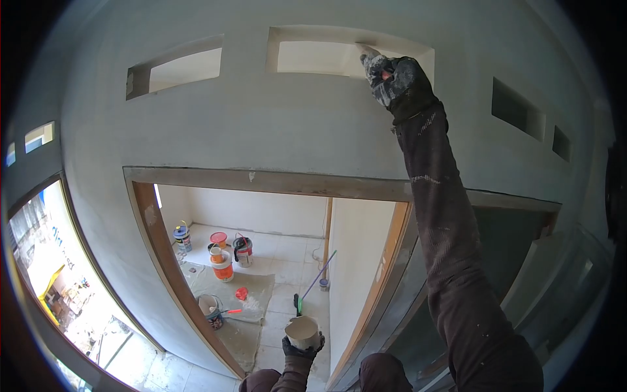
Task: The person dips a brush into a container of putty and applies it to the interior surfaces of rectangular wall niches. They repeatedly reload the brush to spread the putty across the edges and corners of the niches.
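Note:
My right hand [392, 78], in a paint-smeared grey glove, is raised high at the right part of a long wall opening [307, 34]. Its fingers are closed round a paintbrush [368, 49]; only the pale tip shows, close to the opening's upper edge, and the glove hides the handle. Low in the view, my left hand [301, 349] wears a dark glove and grips a round, whitish paint pot [302, 333] from below. The pot is held upright in front of the doorway; what it contains is hard to make out.
Below the opening runs a door frame [274, 181]. Inside the room, several paint buckets [223, 268] and a red lid [241, 293] stand or lie around a plastic sheet [251, 313]. A purple pole [320, 274] slants near the inner wall. My knee [382, 372] shows below.

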Motion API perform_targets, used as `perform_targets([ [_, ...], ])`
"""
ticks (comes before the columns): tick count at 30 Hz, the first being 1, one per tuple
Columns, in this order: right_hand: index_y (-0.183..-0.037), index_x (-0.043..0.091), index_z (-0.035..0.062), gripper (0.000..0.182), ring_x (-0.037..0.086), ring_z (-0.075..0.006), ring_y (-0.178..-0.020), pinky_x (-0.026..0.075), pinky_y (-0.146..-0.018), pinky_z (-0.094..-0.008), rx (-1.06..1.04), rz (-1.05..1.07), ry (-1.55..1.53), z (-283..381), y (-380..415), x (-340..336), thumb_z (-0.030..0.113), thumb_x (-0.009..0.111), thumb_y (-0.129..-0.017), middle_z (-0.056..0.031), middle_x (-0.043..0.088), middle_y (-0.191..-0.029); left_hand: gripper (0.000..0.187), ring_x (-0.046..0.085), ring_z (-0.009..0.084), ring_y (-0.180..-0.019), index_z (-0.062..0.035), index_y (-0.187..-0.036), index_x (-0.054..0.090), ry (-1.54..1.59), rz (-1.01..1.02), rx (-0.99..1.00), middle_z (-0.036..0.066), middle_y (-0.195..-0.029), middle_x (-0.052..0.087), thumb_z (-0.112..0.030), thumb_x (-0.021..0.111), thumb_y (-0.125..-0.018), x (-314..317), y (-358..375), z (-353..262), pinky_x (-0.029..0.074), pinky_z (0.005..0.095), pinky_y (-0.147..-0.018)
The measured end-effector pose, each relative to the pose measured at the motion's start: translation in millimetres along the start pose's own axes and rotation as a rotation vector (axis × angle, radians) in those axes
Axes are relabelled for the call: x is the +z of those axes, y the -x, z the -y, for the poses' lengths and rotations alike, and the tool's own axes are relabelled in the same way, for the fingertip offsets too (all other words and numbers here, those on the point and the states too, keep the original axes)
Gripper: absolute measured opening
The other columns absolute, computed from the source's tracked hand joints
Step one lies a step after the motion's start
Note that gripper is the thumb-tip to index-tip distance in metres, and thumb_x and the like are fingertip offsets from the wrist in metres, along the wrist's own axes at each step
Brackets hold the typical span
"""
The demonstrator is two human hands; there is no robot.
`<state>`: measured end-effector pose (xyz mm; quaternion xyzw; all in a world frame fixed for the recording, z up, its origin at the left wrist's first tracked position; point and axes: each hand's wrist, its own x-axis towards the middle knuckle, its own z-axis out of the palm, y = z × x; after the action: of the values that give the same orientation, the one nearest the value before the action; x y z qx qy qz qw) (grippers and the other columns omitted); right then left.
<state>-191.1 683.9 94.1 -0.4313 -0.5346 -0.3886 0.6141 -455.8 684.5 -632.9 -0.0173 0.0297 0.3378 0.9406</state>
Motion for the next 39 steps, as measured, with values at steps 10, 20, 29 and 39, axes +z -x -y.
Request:
perform_targets([
  [10,-0.088,0.059,-0.0041,0.013,0.057,-0.0193,-0.075,0.058,-0.073,-0.0342,0.148,0.021,-0.884,-6.8,49.0,-29.5,0.001,0.052,-0.098,-0.0125,0.059,-0.086,0.075,0.048,0.0471,-0.125,-0.0162,-0.141,0.051,0.223,0.047,-0.070,0.019,-0.139,0.051,-0.067,0.042,-0.086,-11.3,-0.7,-9.4,0.039,0.0688,-0.103],
  [20,-0.096,0.051,-0.0033,0.013,0.056,-0.0169,-0.054,0.052,-0.049,-0.0333,0.514,0.011,-0.784,147.8,54.2,49.8,0.001,0.061,-0.087,-0.0093,0.057,-0.080,0.075,0.047,0.0474,-0.125,-0.0178,-0.143,0.049,0.058,0.034,0.042,0.020,-0.140,0.050,-0.066,0.043,-0.086,-15.0,-10.1,-2.1,0.040,0.0679,-0.103],
  [29,-0.104,0.070,0.0031,0.023,0.070,-0.0343,-0.083,0.056,-0.081,-0.0447,-0.338,0.144,0.421,119.1,53.8,-26.5,0.018,0.069,-0.086,-0.0147,0.072,-0.090,0.077,0.047,0.0468,-0.125,-0.0166,-0.143,0.050,0.179,0.074,-0.051,0.019,-0.142,0.049,-0.066,0.042,-0.085,-24.3,-7.1,-10.6,0.039,0.0682,-0.103],
  [39,-0.122,0.068,0.0113,0.036,0.070,-0.0344,-0.101,0.056,-0.088,-0.0482,-0.344,0.452,0.841,99.8,-17.2,30.8,0.011,0.064,-0.086,-0.0126,0.073,-0.107,0.060,0.054,0.0458,-0.117,-0.0211,-0.134,0.057,0.106,-0.017,0.027,0.015,-0.136,0.056,-0.058,0.044,-0.088,-1.8,-3.1,-5.0,0.045,0.0676,-0.096],
])
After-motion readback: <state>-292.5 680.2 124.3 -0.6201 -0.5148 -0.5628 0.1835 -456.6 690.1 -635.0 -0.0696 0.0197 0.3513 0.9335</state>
